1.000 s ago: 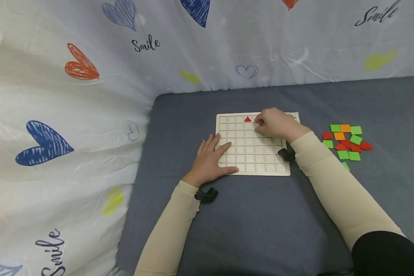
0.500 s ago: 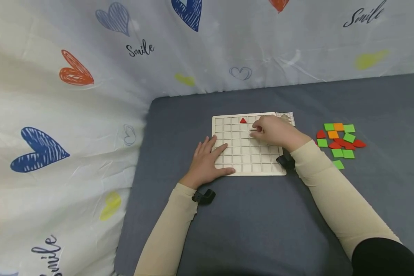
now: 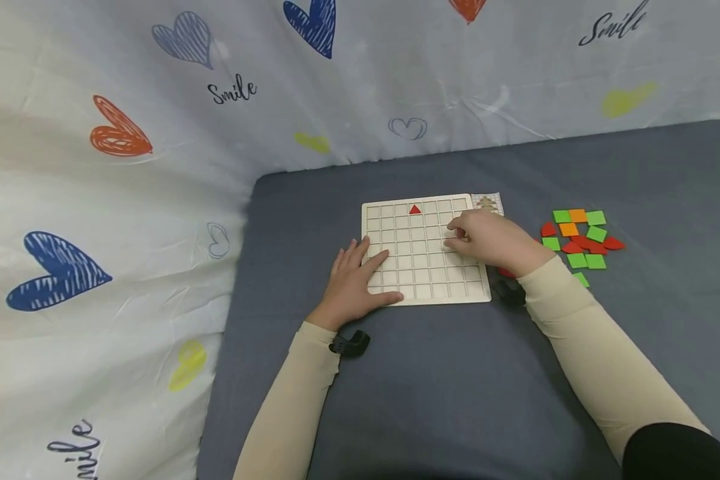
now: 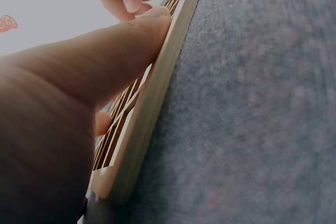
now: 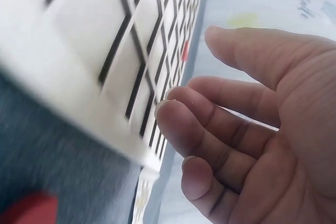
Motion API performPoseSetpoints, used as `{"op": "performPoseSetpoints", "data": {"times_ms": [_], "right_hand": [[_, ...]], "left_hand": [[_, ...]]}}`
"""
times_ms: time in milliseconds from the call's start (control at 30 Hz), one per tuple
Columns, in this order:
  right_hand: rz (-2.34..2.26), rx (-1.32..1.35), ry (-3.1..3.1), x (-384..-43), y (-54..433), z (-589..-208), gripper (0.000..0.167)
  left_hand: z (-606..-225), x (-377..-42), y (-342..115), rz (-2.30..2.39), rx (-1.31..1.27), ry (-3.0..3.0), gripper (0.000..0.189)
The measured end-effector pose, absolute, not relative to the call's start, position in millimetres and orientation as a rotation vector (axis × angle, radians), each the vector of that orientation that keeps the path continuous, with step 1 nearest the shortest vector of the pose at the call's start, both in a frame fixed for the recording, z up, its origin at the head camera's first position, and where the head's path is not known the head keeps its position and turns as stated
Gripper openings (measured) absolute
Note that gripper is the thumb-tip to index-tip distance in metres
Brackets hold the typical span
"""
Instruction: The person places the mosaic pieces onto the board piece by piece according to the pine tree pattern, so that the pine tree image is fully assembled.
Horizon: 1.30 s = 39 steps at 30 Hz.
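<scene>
A pale wooden grid board (image 3: 427,253) lies on the table, with one red triangle tile (image 3: 415,210) in a top-row cell. My left hand (image 3: 349,283) rests spread on its left side; in the left wrist view the thumb (image 4: 121,51) lies along the board's near edge. Above the board's right side is my right hand (image 3: 492,240). The right wrist view shows its fingers (image 5: 181,127) loosely bent and parted from the thumb, with nothing between them.
To the right lies a loose group of green tiles (image 3: 596,261), orange tiles (image 3: 569,229) and red tiles (image 3: 614,244). A small printed pattern card (image 3: 488,200) pokes out at the board's top right corner. A printed curtain (image 3: 360,87) borders the grey table (image 3: 432,393).
My right hand has drawn back from the top row toward the board's right side, its thumb and fingers parting and uncovering the card. My left hand stays on the board. The head view has shifted slightly.
</scene>
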State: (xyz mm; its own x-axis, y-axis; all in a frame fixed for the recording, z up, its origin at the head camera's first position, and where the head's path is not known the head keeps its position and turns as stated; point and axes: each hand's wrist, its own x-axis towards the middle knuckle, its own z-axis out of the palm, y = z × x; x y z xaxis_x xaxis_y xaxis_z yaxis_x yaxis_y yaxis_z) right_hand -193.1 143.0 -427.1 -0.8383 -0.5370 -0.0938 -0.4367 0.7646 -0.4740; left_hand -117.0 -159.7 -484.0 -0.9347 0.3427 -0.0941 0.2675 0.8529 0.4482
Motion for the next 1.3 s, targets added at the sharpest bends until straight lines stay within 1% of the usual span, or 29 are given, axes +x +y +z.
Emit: {"op": "performPoseSetpoints", "data": {"times_ms": [300, 367, 467, 500, 633, 667, 733, 800, 1000, 1300], "right_hand": [[-0.636, -0.677, 2.786, -179, 165, -426, 0.038], [-0.644, -0.657, 2.792, -176, 169, -426, 0.035], [-0.64, -0.655, 2.804, -173, 175, -426, 0.02], [-0.635, -0.651, 2.805, -173, 177, -426, 0.017], [-0.614, -0.612, 2.823, -170, 187, -425, 0.016], [-0.611, -0.596, 2.825, -169, 189, -424, 0.02], [-0.603, -0.567, 2.83, -168, 194, -424, 0.032], [-0.59, -0.547, 2.828, -167, 199, -425, 0.039], [-0.593, -0.543, 2.811, -166, 214, -428, 0.044], [-0.613, -0.469, 2.797, -163, 234, -426, 0.045]], "left_hand": [[-482, -116, -159, 0.683, 0.481, 2.863, 0.094], [-481, -116, -159, 0.683, 0.479, 2.862, 0.094], [-481, -117, -158, 0.684, 0.477, 2.864, 0.094], [-481, -117, -158, 0.683, 0.474, 2.865, 0.094], [-481, -116, -158, 0.682, 0.468, 2.863, 0.094], [-481, -116, -158, 0.687, 0.469, 2.862, 0.094], [-482, -116, -159, 0.692, 0.474, 2.864, 0.094], [-483, -116, -159, 0.698, 0.482, 2.867, 0.094], [-484, -116, -160, 0.707, 0.483, 2.864, 0.094], [-484, -117, -161, 0.686, 0.476, 2.86, 0.095]]}}
